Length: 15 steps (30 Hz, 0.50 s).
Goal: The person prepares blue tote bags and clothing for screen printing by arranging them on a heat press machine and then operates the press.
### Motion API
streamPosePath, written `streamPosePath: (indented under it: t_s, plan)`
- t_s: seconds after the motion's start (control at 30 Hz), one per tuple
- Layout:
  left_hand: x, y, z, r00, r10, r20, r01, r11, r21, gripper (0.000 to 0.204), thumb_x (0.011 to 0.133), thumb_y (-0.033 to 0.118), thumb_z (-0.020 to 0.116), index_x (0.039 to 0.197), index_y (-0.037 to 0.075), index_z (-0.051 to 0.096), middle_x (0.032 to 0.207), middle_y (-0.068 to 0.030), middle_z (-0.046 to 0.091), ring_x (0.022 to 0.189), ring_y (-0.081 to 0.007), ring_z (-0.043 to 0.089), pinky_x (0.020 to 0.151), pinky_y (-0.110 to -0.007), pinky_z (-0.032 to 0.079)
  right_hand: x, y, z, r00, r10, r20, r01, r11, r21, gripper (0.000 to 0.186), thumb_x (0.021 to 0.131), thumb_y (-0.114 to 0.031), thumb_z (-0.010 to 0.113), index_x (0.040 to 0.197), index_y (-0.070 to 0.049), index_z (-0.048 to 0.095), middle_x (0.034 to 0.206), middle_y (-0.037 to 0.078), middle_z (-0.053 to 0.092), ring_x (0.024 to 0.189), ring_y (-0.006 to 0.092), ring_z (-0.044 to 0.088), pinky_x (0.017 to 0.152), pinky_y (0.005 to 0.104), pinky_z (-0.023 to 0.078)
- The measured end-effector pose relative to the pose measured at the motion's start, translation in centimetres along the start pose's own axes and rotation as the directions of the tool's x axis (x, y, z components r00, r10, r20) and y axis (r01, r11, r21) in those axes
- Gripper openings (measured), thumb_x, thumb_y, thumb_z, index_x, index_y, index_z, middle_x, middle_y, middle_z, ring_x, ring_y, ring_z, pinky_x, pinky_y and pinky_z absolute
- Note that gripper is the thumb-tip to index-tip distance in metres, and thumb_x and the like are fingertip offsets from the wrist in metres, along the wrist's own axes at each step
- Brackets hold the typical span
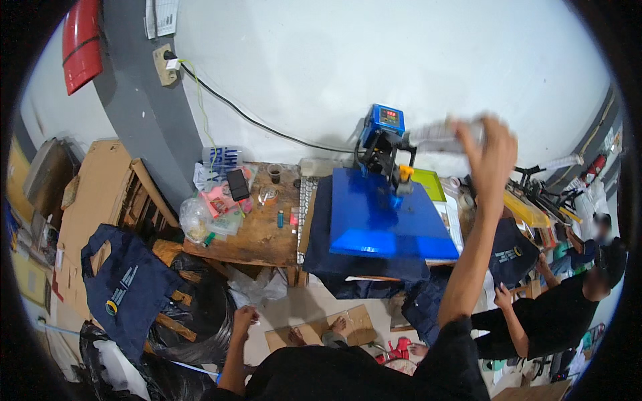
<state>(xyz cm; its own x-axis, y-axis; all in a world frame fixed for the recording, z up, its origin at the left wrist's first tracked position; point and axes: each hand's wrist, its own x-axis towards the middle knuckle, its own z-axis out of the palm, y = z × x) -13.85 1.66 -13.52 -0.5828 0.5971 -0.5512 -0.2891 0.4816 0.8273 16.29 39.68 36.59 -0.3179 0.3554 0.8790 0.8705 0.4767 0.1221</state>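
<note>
My right hand [495, 157] is raised at the right, blurred by motion, its fingers curled round the lever handle [438, 137] of a blue heat press. The press's wide blue top plate [391, 214] lies lowered over dark navy cloth [319, 230], which sticks out at its left and front edges. Behind the plate stands a blue control box [388, 119] with a lit display. My left hand [245, 322] hangs low, away from the table, its fingers closed on a small white thing too small to name.
On the wooden table [267, 230] lie a phone [237, 185], a dark drink cup [274, 174], a lighter [280, 218] and plastic bags. A navy tote bag [120, 287] drapes over black plastic at left. Another person [555, 314] works at right.
</note>
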Motion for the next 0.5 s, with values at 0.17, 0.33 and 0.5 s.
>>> streamPosePath:
  t_s: [0.17, 0.33, 0.5]
  plan:
    - [-0.6, -1.3, 8.6, 0.914, 0.181, 0.362, -0.217, 0.974, 0.061, 0.029, 0.092, 0.029, 0.056, 0.094, 0.0, 0.062, 0.079, -0.0075, 0.065, 0.072, -0.0164, 0.062, 0.067, -0.03, 0.049, 13.7, 7.1, 6.8, 0.995, 0.056, -0.081, -0.057, 0.998, -0.009, 0.082, 0.08, -0.078, 0.044, 0.102, -0.004, 0.072, 0.077, 0.016, 0.071, 0.073, 0.0302, 0.07, 0.073, 0.0397, 0.052]
    - [0.9, -1.6, 11.7, 0.828, 0.266, 0.494, -0.355, 0.93, 0.096, 0.034, 0.093, 0.029, 0.056, 0.098, -0.004, 0.062, 0.083, -0.0118, 0.067, 0.075, -0.0187, 0.064, 0.07, -0.032, 0.05, 14.3, 4.6, 6.2, 0.982, -0.025, -0.188, 0.053, 0.989, 0.141, 0.069, 0.084, -0.064, 0.056, 0.105, 0.001, 0.066, 0.095, 0.019, 0.069, 0.09, 0.033, 0.066, 0.081, 0.0408, 0.051]
    - [1.1, -3.7, 7.4, 0.901, 0.185, 0.393, -0.24, 0.966, 0.098, 0.032, 0.094, 0.027, 0.056, 0.097, -0.004, 0.062, 0.081, -0.0128, 0.067, 0.074, -0.0193, 0.064, 0.068, -0.032, 0.05, -9.0, -11.1, 1.6, 0.968, -0.245, -0.062, 0.219, 0.695, 0.685, 0.029, 0.086, -0.027, 0.065, 0.101, -0.002, 0.065, 0.108, 0.013, 0.065, 0.105, 0.0298, 0.06, 0.094, 0.0443, 0.042]
